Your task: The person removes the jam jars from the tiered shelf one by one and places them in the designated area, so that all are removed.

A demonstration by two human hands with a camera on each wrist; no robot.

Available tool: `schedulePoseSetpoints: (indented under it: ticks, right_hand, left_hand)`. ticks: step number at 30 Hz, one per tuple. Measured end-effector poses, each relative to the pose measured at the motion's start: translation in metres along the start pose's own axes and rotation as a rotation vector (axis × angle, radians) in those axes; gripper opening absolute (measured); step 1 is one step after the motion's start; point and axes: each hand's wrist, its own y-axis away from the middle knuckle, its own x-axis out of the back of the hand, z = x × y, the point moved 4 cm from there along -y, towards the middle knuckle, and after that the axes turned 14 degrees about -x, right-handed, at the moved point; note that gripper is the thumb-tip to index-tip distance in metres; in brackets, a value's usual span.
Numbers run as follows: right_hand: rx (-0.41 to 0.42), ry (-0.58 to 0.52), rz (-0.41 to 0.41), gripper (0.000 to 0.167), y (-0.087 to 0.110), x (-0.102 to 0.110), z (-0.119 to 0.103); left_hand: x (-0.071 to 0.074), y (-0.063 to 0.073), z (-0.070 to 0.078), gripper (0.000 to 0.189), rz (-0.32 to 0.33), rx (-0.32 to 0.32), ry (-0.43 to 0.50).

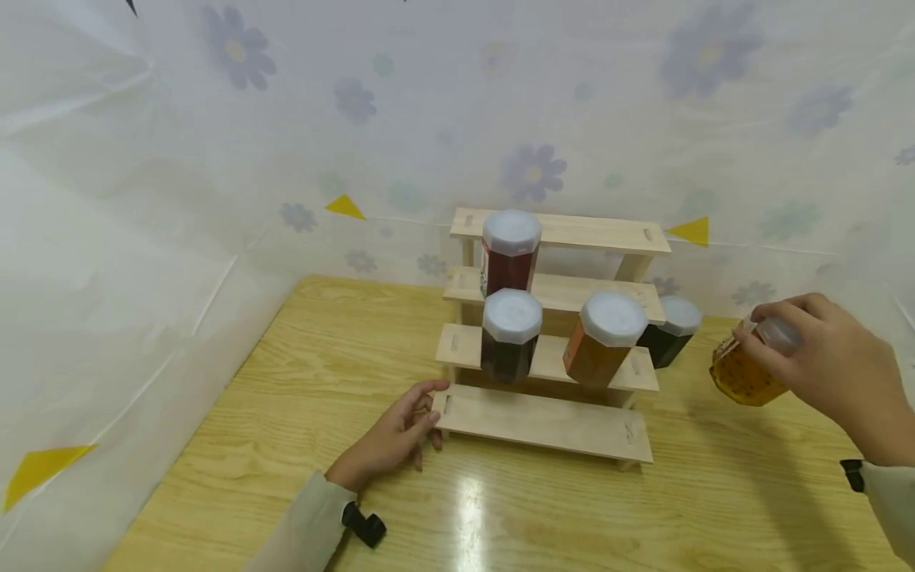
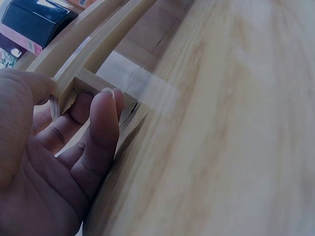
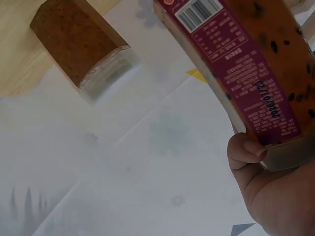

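Note:
My right hand point(image 1: 832, 361) grips a jam jar point(image 1: 747, 369) by its lid end, right of the rack and above the table. In the right wrist view this jar point(image 3: 275, 59) shows orange contents with dark seeds and a purple printed label. My left hand point(image 1: 396, 429) holds the left end of the lowest step of a wooden stepped rack point(image 1: 543, 421). The left wrist view has its thumb on the board point(image 2: 64, 81) and its fingers below. On the rack stand a red jar point(image 1: 511, 266), a dark jar point(image 1: 509, 349) and an orange jar point(image 1: 599, 349), all white-lidded.
Another dark jar point(image 1: 668, 342) stands behind the rack's right side. An orange-brown jar point(image 3: 78, 42) appears in the right wrist view. The wood-grain table point(image 1: 300, 373) backs onto a flowered white sheet point(image 1: 400, 119) with yellow pennants point(image 1: 689, 232).

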Motion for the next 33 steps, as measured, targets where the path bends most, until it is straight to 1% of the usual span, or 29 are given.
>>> schedulePoseSetpoints:
  ticks: [3,6,12,19,23,25,27,30,33]
  right_hand:
    - [-0.032,-0.002,-0.018,0.025,0.006,-0.005,0.006]
    - [-0.038,-0.001,-0.027,0.028,0.011,-0.010,0.010]
    - [-0.049,0.001,-0.030,0.031,0.018,-0.019,0.018]
    - [-0.092,0.035,-0.087,0.033,0.026,-0.029,0.026]
    - [-0.086,0.034,-0.085,0.033,0.030,-0.035,0.029]
    - [-0.078,0.035,-0.081,0.036,0.032,-0.037,0.030]
    - [-0.077,0.042,-0.088,0.042,0.034,-0.039,0.031]
    - [-0.093,0.037,-0.103,0.045,0.037,-0.042,0.032]
    - [-0.108,0.022,-0.111,0.039,0.041,-0.046,0.033]
  left_hand:
    - [0.000,0.000,0.000,0.046,0.000,0.003,0.003]
    - [-0.001,0.000,0.000,0.046,0.002,0.006,0.005]
    - [0.000,-0.001,0.001,0.047,-0.005,-0.014,-0.011]
    - [0.001,-0.001,-0.001,0.046,-0.014,-0.030,-0.015]
    - [0.001,0.000,-0.001,0.046,-0.012,-0.026,-0.013]
    - [0.001,0.000,0.000,0.046,-0.010,-0.023,-0.011]
    - [0.000,0.000,0.000,0.046,-0.009,-0.020,-0.009]
    - [0.000,0.001,0.001,0.046,-0.008,-0.017,-0.008]
    - [0.000,0.001,0.001,0.047,-0.010,-0.019,-0.006]
